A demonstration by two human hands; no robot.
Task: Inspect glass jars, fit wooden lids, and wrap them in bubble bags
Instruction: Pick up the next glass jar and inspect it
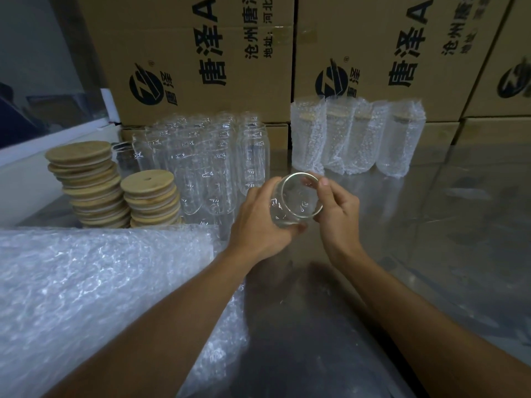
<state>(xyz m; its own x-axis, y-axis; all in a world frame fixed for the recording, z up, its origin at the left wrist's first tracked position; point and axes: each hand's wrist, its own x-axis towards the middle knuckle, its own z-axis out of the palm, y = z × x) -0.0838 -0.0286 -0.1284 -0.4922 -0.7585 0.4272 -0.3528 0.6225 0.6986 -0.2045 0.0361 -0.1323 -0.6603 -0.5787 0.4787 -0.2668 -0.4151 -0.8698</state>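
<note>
- The cluster of bare jars (201,165) behind the held glass jar (296,202) blurs together; they cannot be counted.
- Left hand (261,222) curls round the jar's body, above the steel table (431,254).
- Right hand (339,214) pinches its rim, mouth tilted toward the camera.
- Wooden lids (149,196) stand stacked left of the jar.

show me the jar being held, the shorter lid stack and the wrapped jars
held jar (298,201), head view, inside its open mouth
shorter lid stack (148,180), head view, top lid with the hole
wrapped jars (356,139), head view, bubble bag of a middle one
</note>
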